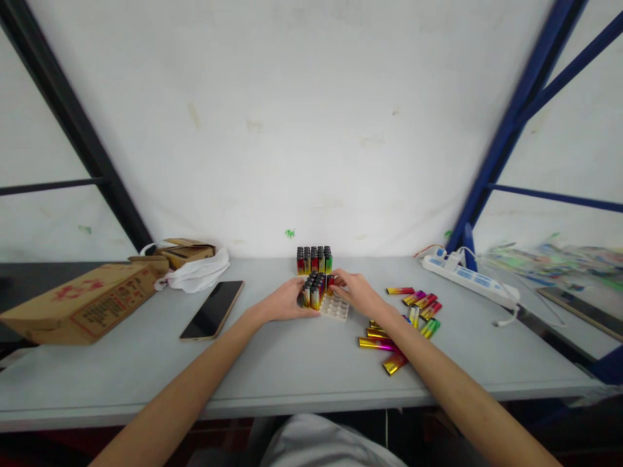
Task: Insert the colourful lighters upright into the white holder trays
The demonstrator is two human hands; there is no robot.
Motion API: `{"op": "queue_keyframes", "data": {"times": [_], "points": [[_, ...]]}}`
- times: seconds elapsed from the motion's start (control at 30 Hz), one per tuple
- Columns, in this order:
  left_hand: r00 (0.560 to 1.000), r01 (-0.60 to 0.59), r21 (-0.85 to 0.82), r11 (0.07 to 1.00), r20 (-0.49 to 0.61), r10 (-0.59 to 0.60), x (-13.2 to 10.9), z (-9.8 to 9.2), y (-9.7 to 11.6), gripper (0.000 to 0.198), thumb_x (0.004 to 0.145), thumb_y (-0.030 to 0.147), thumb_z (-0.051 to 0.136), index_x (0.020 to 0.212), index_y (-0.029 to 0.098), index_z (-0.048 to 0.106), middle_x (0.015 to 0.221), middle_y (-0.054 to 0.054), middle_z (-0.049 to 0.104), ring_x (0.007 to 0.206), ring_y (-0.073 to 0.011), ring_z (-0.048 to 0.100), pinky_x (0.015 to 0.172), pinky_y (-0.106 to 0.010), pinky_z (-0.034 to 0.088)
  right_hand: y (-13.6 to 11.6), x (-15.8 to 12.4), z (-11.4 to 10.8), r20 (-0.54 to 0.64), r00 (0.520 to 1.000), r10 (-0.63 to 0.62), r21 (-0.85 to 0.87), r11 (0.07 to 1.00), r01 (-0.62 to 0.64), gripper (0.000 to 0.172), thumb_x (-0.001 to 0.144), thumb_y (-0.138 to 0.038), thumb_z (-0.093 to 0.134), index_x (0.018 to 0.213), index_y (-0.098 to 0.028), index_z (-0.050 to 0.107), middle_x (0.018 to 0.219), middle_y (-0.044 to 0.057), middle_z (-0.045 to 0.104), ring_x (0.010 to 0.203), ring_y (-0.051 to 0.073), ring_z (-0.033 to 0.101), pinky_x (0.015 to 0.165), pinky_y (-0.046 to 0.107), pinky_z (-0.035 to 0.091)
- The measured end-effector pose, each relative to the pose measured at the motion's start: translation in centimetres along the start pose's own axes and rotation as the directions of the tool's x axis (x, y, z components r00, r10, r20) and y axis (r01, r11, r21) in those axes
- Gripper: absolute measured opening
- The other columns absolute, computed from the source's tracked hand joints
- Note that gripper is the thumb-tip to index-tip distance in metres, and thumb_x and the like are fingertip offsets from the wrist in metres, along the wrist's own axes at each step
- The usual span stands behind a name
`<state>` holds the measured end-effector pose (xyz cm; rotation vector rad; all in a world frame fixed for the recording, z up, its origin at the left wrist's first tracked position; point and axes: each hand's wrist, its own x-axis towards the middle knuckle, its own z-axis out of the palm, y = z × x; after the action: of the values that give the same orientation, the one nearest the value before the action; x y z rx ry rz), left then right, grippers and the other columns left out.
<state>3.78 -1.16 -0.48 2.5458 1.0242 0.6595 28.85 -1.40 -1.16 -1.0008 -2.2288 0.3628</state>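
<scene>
A pale tray with a grid of round cells (335, 309) lies on the table in front of me, its left part filled with upright lighters (315, 293) that have dark tops and shiny coloured bodies. Closed around the left side of the tray and its lighters is my left hand (285, 300). At the tray's far right, my right hand (356, 292) pinches a red lighter (330, 283) among the standing ones; whether it rests in a cell cannot be made out. Bare cells show at the right front of the tray. Behind it stands a block of upright lighters (314, 261).
Loose metallic lighters (395, 363) lie scattered near my right forearm. Farther right is a white power strip (470, 281) with cables. On the left are a phone (213, 310), a cardboard box (85, 303) and a white plastic bag (199, 273). A wall rises behind.
</scene>
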Motion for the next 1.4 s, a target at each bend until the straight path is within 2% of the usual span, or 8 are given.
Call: {"op": "queue_keyframes", "data": {"times": [0.3, 0.47, 0.57, 0.73, 0.83, 0.97, 1.23, 1.4], "points": [[0.994, 0.105, 0.030, 0.994, -0.022, -0.104, 0.1, -0.4, -1.7, 0.066, 0.072, 0.057, 0.082, 0.122, 0.017, 0.068, 0.125, -0.013, 0.070, 0.116, -0.0339, 0.064, 0.107, -0.046, 0.049, 4.7, -2.3, -8.2, -0.057, 0.988, 0.140, -0.369, 0.917, -0.151, 0.027, 0.096, -0.021, 0.058, 0.119, -0.017, 0.072, 0.123, 0.014, 0.072, 0.118, 0.028, 0.064, 0.108, 0.043, 0.045], [0.989, 0.147, 0.060, 0.987, -0.022, -0.146, 0.0, -0.5, -1.8, 0.071, 0.070, 0.060, 0.082, 0.123, 0.015, 0.068, 0.128, -0.015, 0.069, 0.116, -0.0347, 0.063, 0.109, -0.046, 0.048, 7.9, -5.3, -12.0, 0.205, 0.841, 0.502, -0.349, 0.840, -0.416, 0.034, 0.078, -0.025, 0.076, 0.112, -0.020, 0.078, 0.117, 0.010, 0.075, 0.108, 0.028, 0.069, 0.098, 0.035, 0.052], [0.991, 0.133, 0.064, 0.989, -0.024, -0.132, 0.0, -0.5, -1.9, 0.072, 0.070, 0.061, 0.081, 0.125, 0.017, 0.068, 0.129, -0.013, 0.069, 0.117, -0.0336, 0.063, 0.110, -0.043, 0.047, 8.4, -5.5, -11.6, 0.256, 0.800, 0.542, -0.312, 0.830, -0.462, 0.027, 0.076, -0.017, 0.073, 0.102, -0.018, 0.080, 0.101, 0.008, 0.078, 0.091, 0.023, 0.071, 0.083, 0.030, 0.053], [0.994, 0.108, 0.081, 0.991, -0.023, -0.107, -0.1, -0.4, -1.8, 0.070, 0.071, 0.062, 0.080, 0.123, 0.016, 0.070, 0.128, -0.014, 0.070, 0.115, -0.0342, 0.064, 0.110, -0.043, 0.047, 8.6, -4.4, -9.9, 0.049, 0.919, 0.390, -0.206, 0.905, -0.373, 0.015, 0.081, -0.020, 0.069, 0.093, -0.016, 0.075, 0.090, 0.010, 0.073, 0.079, 0.021, 0.066, 0.078, 0.034, 0.052], [0.993, 0.116, 0.085, 0.990, -0.018, -0.115, -0.2, -0.3, -1.8, 0.069, 0.072, 0.063, 0.079, 0.120, 0.014, 0.071, 0.124, -0.014, 0.071, 0.113, -0.0352, 0.065, 0.107, -0.044, 0.049, 8.0, -3.6, -8.9, -0.143, 0.955, 0.258, -0.039, 0.963, -0.266, 0.022, 0.088, -0.034, 0.065, 0.099, -0.016, 0.074, 0.100, 0.012, 0.068, 0.079, 0.021, 0.064, 0.076, 0.036, 0.054], [0.990, 0.144, 0.087, 0.986, -0.019, -0.142, -0.2, -0.3, -1.9, 0.079, 0.070, 0.066, 0.080, 0.127, 0.013, 0.067, 0.130, -0.017, 0.068, 0.116, -0.0373, 0.064, 0.107, -0.046, 0.049, 6.0, -2.5, -7.2, -0.129, 0.959, 0.253, 0.244, 0.945, -0.216, 0.041, 0.091, -0.053, 0.062, 0.108, -0.018, 0.076, 0.099, 0.009, 0.068, 0.063, 0.015, 0.057, 0.058, 0.031, 0.049], [0.994, 0.109, 0.031, 0.994, 0.006, -0.109, 0.0, -1.0, -1.2, 0.076, 0.072, 0.059, 0.081, 0.132, 0.017, 0.065, 0.132, -0.012, 0.068, 0.118, -0.0369, 0.064, 0.109, -0.041, 0.048, 4.1, -0.6, -4.6, -0.312, 0.849, 0.427, 0.672, 0.731, -0.120, 0.052, 0.067, -0.048, 0.088, 0.105, -0.018, 0.071, 0.092, 0.007, 0.074, 0.085, 0.021, 0.067, 0.078, 0.035, 0.052], [0.995, 0.103, 0.037, 0.994, -0.005, -0.103, 0.0, -0.7, -1.8, 0.077, 0.068, 0.060, 0.083, 0.131, 0.019, 0.065, 0.135, -0.013, 0.067, 0.120, -0.0368, 0.063, 0.110, -0.044, 0.047, 4.1, -0.9, -4.5, -0.248, 0.831, 0.499, 0.731, 0.659, -0.178, 0.053, 0.067, -0.056, 0.086, 0.099, -0.016, 0.074, 0.103, 0.013, 0.076, 0.091, 0.025, 0.068, 0.075, 0.035, 0.051]]}}
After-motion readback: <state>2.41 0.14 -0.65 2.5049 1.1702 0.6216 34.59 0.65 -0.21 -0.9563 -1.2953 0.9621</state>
